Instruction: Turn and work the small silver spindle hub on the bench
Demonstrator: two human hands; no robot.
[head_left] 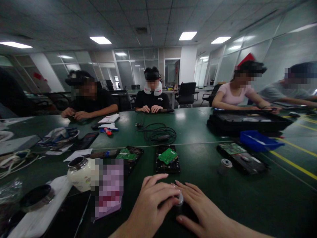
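Note:
My left hand (155, 197) pinches the silver top of a small dark cylinder (180, 199) between thumb and fingers. On the other side, my right hand (201, 206) lies low over the table with its fingers stretched out and its thumb apart, around the cylinder's base. Whether the right hand touches the cylinder is hard to see. Just beyond my fingers lies an open black drive-like case (177, 165) with a loose green circuit board (168, 155) on it. To the right stands a similar small cylinder (226, 164) with a silver top.
Black cases with green boards lie at the left (127, 154) and right (244, 157). Nearby are a coiled black cable (158, 134), blue bin (259, 140), cream jar (80, 175), pink pouch-like item (109, 188) and dark tablet (66, 215). Several people sit across the green table (195, 127).

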